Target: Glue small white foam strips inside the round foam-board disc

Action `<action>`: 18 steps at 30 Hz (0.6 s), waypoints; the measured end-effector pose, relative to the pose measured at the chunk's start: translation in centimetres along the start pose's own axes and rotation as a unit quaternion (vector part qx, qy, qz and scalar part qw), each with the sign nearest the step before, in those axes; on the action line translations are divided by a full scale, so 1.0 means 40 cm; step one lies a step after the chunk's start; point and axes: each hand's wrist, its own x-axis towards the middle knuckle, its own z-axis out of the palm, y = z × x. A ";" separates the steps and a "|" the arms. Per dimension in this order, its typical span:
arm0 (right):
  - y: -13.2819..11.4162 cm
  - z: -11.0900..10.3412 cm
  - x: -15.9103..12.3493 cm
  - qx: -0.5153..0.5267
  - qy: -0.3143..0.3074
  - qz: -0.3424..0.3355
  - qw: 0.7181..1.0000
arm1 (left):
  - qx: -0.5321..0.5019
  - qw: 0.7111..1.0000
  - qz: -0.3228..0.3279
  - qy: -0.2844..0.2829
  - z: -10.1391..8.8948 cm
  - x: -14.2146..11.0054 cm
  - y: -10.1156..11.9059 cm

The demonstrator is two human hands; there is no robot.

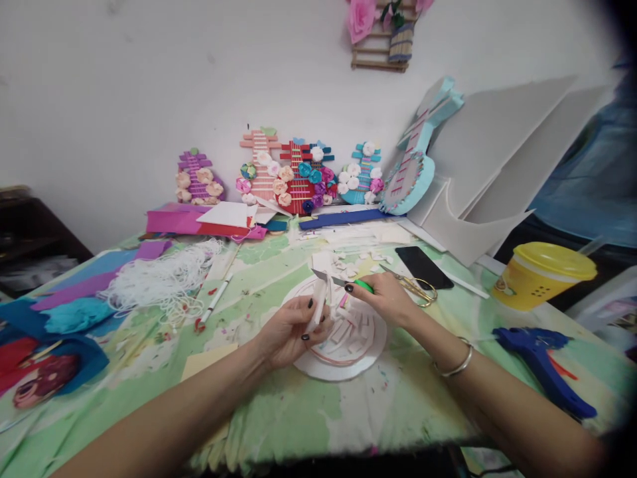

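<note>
My left hand (pixel 287 330) is closed around a folded-looking white strip (pixel 317 311) of foam or card, held upright above the board. In my right hand (pixel 387 297) is a green-handled knife (pixel 365 286), its blade pointing left and lying at the strip's upper part; I cannot tell how deep it goes. Below both hands lies a round white board (pixel 343 373), with many small white pieces on it and a raised inner ring. More white scraps (pixel 365 257) are scattered just behind it. Gold-handled scissors (pixel 423 292) rest beyond my right hand, partly hidden by it.
A black phone (pixel 424 267), a yellow tub (pixel 542 275) and a blue glue gun (pixel 545 368) are on the right. White cord (pixel 159 279) and a marker (pixel 217 299) lie left. Decorated paper instruments (pixel 298 179) stand along the wall, beside large grey boards (pixel 488 146).
</note>
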 end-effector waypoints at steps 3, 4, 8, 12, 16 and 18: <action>0.021 -0.003 0.008 -0.020 0.010 0.035 0.999 | 0.020 1.000 0.017 -0.014 0.007 -0.004 0.015; 0.028 -0.004 0.012 -0.026 0.016 0.050 0.998 | 0.038 0.999 0.029 -0.008 0.007 -0.004 0.019; 0.047 -0.010 0.023 -0.046 0.047 0.119 0.991 | 0.163 0.980 0.073 0.084 -0.006 0.004 0.027; 0.052 -0.019 0.024 -0.043 0.072 0.164 0.983 | 0.261 0.945 0.111 0.165 -0.026 0.012 0.020; 0.044 -0.027 0.021 0.008 0.061 0.152 0.986 | 0.289 0.929 0.126 0.192 -0.034 0.014 0.012; 0.037 -0.028 0.018 0.033 0.061 0.137 0.988 | 0.286 0.931 0.121 0.192 -0.034 0.014 0.011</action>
